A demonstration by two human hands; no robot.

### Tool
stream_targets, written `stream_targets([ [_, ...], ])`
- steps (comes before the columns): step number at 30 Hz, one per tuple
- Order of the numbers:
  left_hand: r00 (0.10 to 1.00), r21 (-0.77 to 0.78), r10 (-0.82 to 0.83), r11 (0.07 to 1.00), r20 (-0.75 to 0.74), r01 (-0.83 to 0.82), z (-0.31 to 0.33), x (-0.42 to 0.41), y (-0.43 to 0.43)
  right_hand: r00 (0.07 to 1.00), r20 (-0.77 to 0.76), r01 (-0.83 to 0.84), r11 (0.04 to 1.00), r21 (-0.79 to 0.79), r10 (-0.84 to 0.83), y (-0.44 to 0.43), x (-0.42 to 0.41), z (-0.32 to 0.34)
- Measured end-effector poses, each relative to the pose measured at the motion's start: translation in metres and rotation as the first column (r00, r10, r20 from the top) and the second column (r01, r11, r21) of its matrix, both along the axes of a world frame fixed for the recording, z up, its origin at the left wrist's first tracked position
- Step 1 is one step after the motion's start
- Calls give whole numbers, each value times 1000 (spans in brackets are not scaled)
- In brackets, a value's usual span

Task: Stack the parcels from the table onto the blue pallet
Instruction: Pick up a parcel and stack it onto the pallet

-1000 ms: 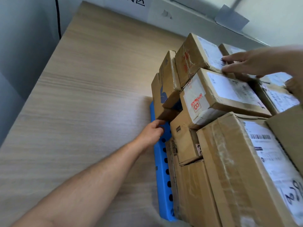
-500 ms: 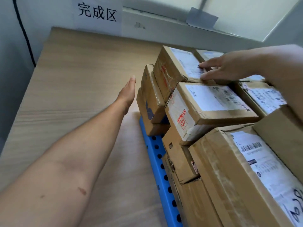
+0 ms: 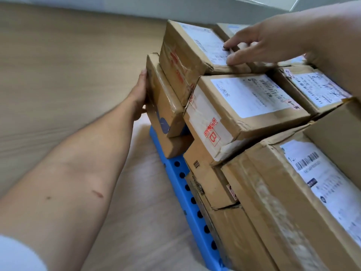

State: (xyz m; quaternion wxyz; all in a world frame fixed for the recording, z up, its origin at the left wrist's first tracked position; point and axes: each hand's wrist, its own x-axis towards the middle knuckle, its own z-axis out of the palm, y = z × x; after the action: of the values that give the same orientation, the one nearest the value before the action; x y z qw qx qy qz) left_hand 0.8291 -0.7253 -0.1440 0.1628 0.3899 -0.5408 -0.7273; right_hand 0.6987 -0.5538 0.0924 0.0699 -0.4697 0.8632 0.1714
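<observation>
Head camera: parcels [image 3: 246,102] sit several layers deep on the blue pallet [image 3: 195,204], so stacking looks nearly finished (only squaring up left). Left hand [image 3: 139,96] presses flat against the end parcel [image 3: 164,102]; right hand [image 3: 259,45], fingers spread, steadies the top parcel [image 3: 195,47]
</observation>
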Motion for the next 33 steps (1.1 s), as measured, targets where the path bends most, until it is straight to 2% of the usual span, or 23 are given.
stream_targets([
  [3,999,37,20,999,-42,-19,-2,-1,4,1000,22,17,1000,-9,-17,0,0,1],
  [7,976,79,156,986,-153,-145,5,-8,-8,999,39,11,1000,-9,-10,2,-2,1],
  [13,983,80,103,993,-155,-92,8,-9,-4,1000,13,-18,1000,-5,18,1,-4,-1],
  [18,985,76,51,996,-164,-38,-48,-29,-37,999,24,-20,1000,-12,21,2,-2,-1],
  [25,978,-7,152,988,-140,-154,24,-1,14,999,21,-24,1000,-10,25,3,2,0],
  [33,977,-50,166,983,-135,-175,29,9,9,998,58,8,997,-70,-4,7,10,4],
])
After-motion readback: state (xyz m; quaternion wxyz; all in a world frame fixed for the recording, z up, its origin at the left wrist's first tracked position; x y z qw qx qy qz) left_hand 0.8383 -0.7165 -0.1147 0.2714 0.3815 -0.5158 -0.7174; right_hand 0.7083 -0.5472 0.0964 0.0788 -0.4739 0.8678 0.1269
